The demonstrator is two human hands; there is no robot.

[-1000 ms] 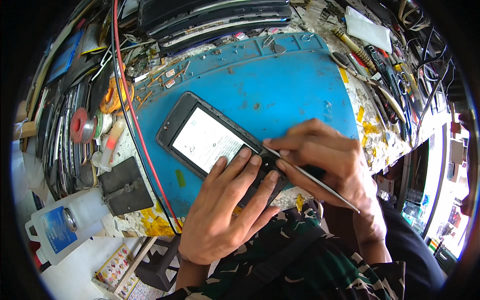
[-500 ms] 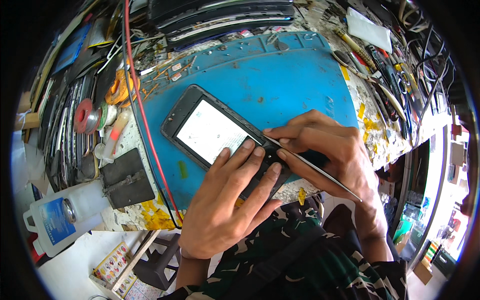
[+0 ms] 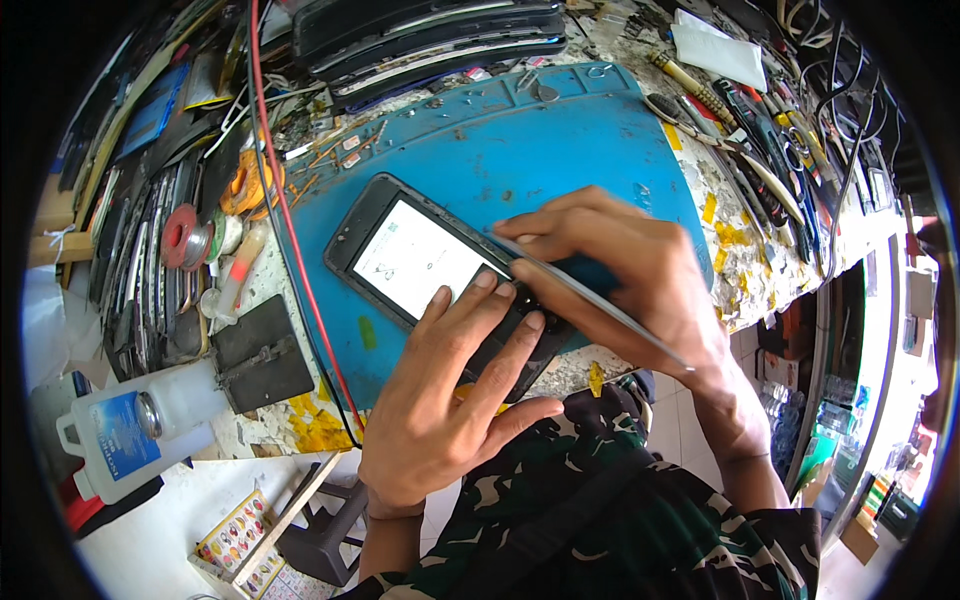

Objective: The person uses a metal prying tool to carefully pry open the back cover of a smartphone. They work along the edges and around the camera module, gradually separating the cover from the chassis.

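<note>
- While only the head view is on hand, it shows a dark phone [image 3: 430,275] lying flat and slantwise on a blue work mat [image 3: 560,140], its pale screen face up.
- The left hand [image 3: 450,410] is spread wide over the phone's near end, fingertips pressing down on the lower edge of the screen; it pins the phone and grips nothing.
- The right hand [image 3: 620,265] is closed narrowly around a thin metal tool [image 3: 590,300], held like a pen, whose tip meets the phone's edge just beside the left fingertips.
- As a judgement, the phone is light and stiff, with a smooth glass face that is likely slippery and fragile; holding it by the frame and long side edges, or pinning it flat at one end as here, looks safest.
- A translucent plastic bottle [image 3: 130,430] with a blue rectangular label lies on its side at the lower left, well apart from the phone.
- A flat box with a grid of small colourful pictures [image 3: 240,545] sits below the bench edge at the lower left.
- A red cable [image 3: 290,230] runs down the mat's left side; a red-and-silver spool [image 3: 185,240] and an orange wire coil [image 3: 245,185] lie beyond it.
- A white folded cloth or paper [image 3: 715,50] lies at the upper right, next to a row of hand tools [image 3: 770,150].
</note>
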